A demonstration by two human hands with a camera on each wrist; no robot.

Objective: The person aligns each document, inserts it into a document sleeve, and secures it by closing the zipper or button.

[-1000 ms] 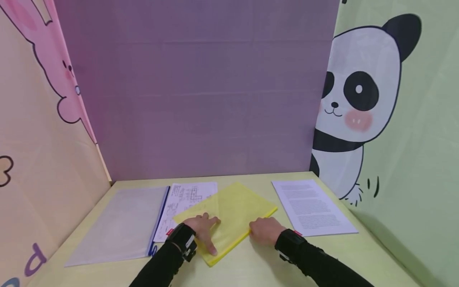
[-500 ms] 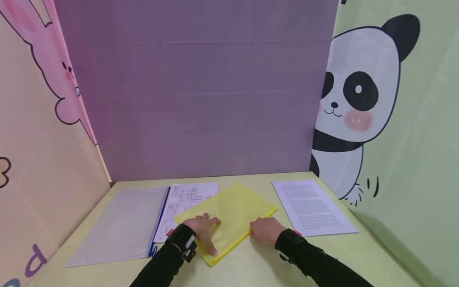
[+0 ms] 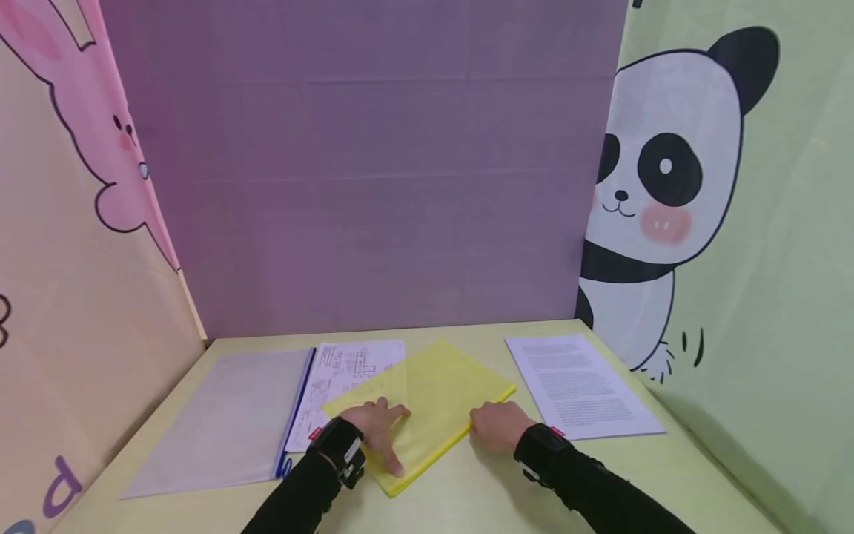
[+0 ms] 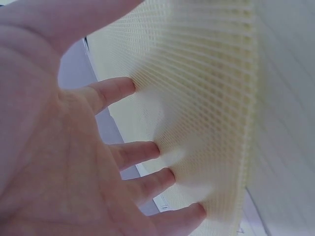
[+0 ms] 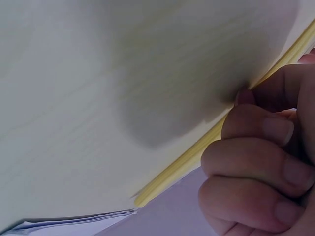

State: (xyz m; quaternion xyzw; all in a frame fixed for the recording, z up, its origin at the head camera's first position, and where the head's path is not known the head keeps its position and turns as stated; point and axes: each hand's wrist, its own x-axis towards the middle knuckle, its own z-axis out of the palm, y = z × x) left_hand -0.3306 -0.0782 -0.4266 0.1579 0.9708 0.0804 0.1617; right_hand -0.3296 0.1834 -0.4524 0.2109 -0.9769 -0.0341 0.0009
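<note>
A yellow mesh document pouch (image 3: 447, 397) lies slanted on the table, with a brighter yellow strip along its lower right edge. My left hand (image 3: 382, 430) rests on its left part, fingers spread. In the left wrist view the straight fingertips (image 4: 147, 150) press into the fine mesh and dimple it. My right hand (image 3: 497, 426) pinches the strip edge between thumb and index finger, past the middle toward the right corner. The other fingers (image 5: 251, 157) are curled in, seen from the right wrist. Whatever sits right under the pinch is hidden.
Beneath the pouch's left corner lies a printed sheet (image 3: 363, 358) with drawings. Left of it is a clear pouch (image 3: 220, 423) with a blue edge strip and a small blue loop. Printed text sheets (image 3: 583, 386) lie at the right. A purple panel (image 3: 387, 170) stands behind the table.
My right hand has slid slightly up and to the right along the pouch's edge strip. My left hand and the pouch have stayed in place.
</note>
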